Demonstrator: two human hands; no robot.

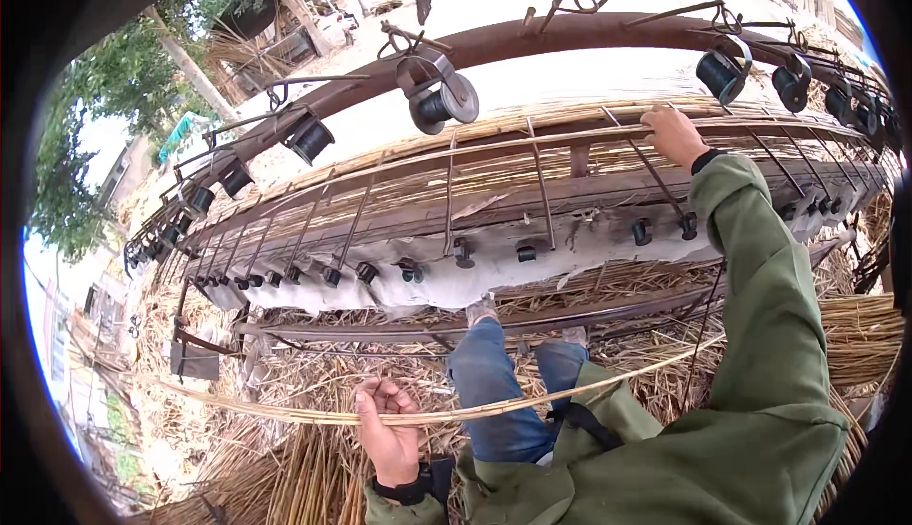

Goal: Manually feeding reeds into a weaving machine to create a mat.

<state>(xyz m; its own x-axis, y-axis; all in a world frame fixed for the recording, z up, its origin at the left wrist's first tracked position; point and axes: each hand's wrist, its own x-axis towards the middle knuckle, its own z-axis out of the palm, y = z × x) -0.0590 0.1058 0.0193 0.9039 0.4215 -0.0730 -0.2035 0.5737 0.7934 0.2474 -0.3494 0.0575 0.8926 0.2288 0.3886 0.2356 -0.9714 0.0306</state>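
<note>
Low in front of me, my left hand (388, 430) is closed round a thin bundle of long, pale reeds (503, 411). The bundle stretches sideways across my knees. Farther off and to the right, my right hand (676, 137) reaches over a long metal weaving frame (570, 188). Its fingers pinch a single reed (532, 144) that lies lengthwise across the frame's thin cross rods. Beyond that reed are more reeds (570, 126) laid side by side. Part of the right fingertips' grip is hidden by the hand itself.
A curved brown pipe (541, 38) arches over the frame, hung with dark wire spools (445, 104). Smaller spools (463, 252) line a pale sheet (513, 273) on the near side. Reed piles (313, 482) cover the ground around my legs. Trees (104, 97) stand at far left.
</note>
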